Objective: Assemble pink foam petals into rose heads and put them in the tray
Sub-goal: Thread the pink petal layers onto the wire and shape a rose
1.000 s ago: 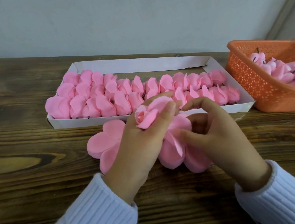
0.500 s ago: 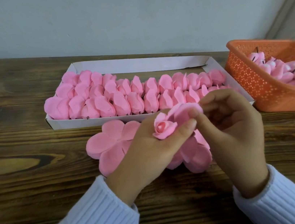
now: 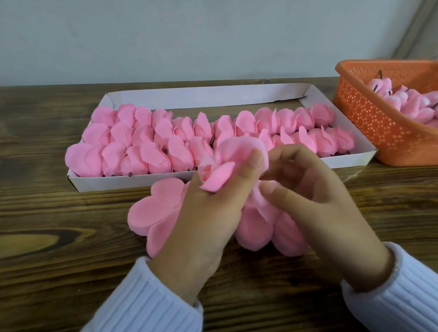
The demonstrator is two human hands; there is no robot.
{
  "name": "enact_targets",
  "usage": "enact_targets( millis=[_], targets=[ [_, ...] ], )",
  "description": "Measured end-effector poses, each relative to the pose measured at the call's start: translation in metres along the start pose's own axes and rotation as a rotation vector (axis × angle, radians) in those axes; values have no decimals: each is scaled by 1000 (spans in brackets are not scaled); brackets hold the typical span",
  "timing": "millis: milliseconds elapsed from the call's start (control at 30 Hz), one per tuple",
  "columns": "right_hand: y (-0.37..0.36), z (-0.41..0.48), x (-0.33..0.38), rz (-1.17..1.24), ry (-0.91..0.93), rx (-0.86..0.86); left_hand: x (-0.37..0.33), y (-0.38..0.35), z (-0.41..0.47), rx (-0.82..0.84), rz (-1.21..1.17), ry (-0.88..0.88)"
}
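Small change here: half a second back the right hand (image 3: 318, 197) was up at the top, pushing a petal against the bud. Now it's dropped away to the side, fingers loosely curled, with nothing in its grip as far as I can see and the thumb down near the hanging petals (image 3: 254, 228). The left hand (image 3: 219, 213) has taken that petal over. Its grip is closed round the half-made rose head (image 3: 221, 171), with the thumb pressing the freshly wrapped petal (image 3: 238, 149) against the centre. The rose head is held up off the tabletop (image 3: 58, 272), just in front of the near wall of the tray (image 3: 202, 95), so it's not in there yet. My read is that one petal of this layer is now up and pinned while the rest dangle below the left hand, so there's more wrapping to do before this one can go in. I'd guess the right hand is going for the next loose petal down there, but I can't say for sure. Foam like this probably springs back if the thumb lets go, so that left grip matters. Everything else looks the same as before. A flat petal piece (image 3: 156, 208) lies on the tabletop left of the hands, the tray holds rows of finished roses (image 3: 153, 147), and the orange basket (image 3: 370, 127) off to the right has a pile of buds (image 3: 424, 111) in it.
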State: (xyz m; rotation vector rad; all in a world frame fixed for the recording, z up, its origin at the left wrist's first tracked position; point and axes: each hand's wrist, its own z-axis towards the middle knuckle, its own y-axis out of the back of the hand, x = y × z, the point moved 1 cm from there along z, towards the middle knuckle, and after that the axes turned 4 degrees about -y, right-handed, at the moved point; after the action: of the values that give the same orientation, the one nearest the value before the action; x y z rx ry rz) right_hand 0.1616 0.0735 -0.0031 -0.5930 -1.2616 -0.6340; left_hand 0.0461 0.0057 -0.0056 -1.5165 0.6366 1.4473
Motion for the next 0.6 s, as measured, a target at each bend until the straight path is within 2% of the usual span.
enact_targets(
  millis=[133, 233, 367, 500, 600],
  targets=[
    [-4, -1, -2, 187, -130, 103, 0, -4, -2, 98, -44, 18],
    [-5, 0, -2, 299, -177, 104, 0, -5, -4, 113, -37, -10],
    [-5, 2, -2, 357, -209, 94, 2, -7, -5, 134, 57, -102],
    [-5, 3, 5, 407, -204, 221, -1, -4, -4, 208, 78, -114],
    [-3, 4, 11, 372, -267, 294, -8, -1, -4, 339, 135, -100]
  ],
)
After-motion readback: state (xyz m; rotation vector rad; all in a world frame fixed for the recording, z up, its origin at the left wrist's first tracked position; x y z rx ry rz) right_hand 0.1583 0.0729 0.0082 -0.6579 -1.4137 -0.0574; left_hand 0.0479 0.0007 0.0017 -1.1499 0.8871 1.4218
